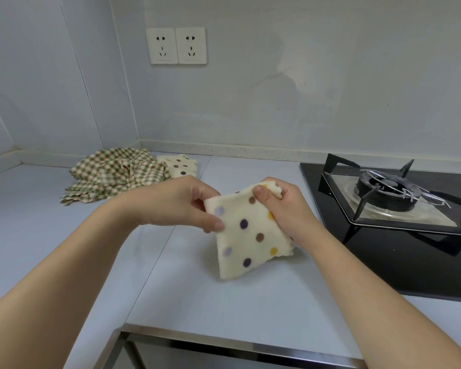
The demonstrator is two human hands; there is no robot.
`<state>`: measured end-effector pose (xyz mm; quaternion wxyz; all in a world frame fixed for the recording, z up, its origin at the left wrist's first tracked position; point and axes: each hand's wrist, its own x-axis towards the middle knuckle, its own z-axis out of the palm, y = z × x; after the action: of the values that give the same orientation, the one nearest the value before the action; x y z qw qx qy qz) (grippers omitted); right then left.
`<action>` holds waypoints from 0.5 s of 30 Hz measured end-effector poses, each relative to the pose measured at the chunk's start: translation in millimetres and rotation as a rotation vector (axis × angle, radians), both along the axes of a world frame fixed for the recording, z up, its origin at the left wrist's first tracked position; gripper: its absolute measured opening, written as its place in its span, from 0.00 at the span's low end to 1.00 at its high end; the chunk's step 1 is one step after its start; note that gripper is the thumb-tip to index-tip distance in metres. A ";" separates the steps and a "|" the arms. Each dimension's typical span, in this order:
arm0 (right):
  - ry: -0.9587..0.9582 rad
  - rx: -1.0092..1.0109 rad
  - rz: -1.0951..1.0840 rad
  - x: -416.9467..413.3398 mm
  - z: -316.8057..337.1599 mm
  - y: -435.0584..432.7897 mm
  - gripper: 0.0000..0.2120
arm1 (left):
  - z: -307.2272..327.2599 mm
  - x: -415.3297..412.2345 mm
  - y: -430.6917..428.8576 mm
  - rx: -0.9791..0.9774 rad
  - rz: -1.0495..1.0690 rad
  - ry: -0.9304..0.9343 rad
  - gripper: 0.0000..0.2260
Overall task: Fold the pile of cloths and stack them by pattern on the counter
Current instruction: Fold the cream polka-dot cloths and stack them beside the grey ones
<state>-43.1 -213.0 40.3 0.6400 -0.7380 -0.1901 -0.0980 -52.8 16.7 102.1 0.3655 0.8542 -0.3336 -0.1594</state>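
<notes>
A folded cream cloth with coloured polka dots (246, 235) hangs just above the middle of the grey counter (197, 296). My left hand (181, 203) pinches its upper left corner. My right hand (285, 206) grips its upper right corner, thumb on the front face. At the back left lies a rumpled pile of green and brown checked cloths (117, 173). Another polka-dot cloth (181, 166) lies flat right behind that pile, partly covered by it.
A black gas hob (399, 251) with a burner and pan support (391, 193) takes up the counter's right side. Two wall sockets (176, 45) sit on the back wall. A steel sink rim (224, 344) runs along the near edge.
</notes>
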 end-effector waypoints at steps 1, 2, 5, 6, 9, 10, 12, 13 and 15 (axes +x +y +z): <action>-0.011 -0.016 0.000 0.9 -2.1 1.6 0.10 | -1.6 0.2 -0.4 -0.095 -0.032 0.078 0.12; -0.018 -0.029 0.010 2.2 -5.2 3.4 0.10 | -4.3 0.8 -1.4 -0.156 -0.068 0.144 0.10; 0.019 -0.036 0.045 4.0 -11.0 6.7 0.10 | -16.8 4.8 -3.5 -0.129 -0.167 0.288 0.07; 0.038 -0.038 0.057 4.1 -11.8 5.8 0.10 | -19.7 6.5 -2.7 -0.050 -0.178 0.313 0.08; 0.096 -0.066 0.083 3.7 -10.8 3.1 0.13 | -19.4 10.5 6.5 0.220 -0.184 0.356 0.13; 0.110 -0.097 0.080 4.4 -11.8 3.6 0.15 | -18.1 11.5 8.9 0.220 -0.208 0.382 0.12; 0.130 -0.159 0.096 5.1 -17.9 6.7 0.17 | -15.2 11.5 10.8 0.103 -0.313 0.442 0.10; 0.135 -0.162 0.107 3.1 -18.2 9.9 0.17 | -15.4 10.9 10.0 0.038 -0.374 0.472 0.10; 0.156 -0.164 0.115 1.8 -18.4 16.7 0.17 | -22.0 11.2 7.5 -0.071 -0.482 0.536 0.10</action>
<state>-41.3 -196.4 21.9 0.5951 -0.7810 -0.1890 0.0126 -41.5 24.2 80.1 0.4212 0.6658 -0.4231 -0.4475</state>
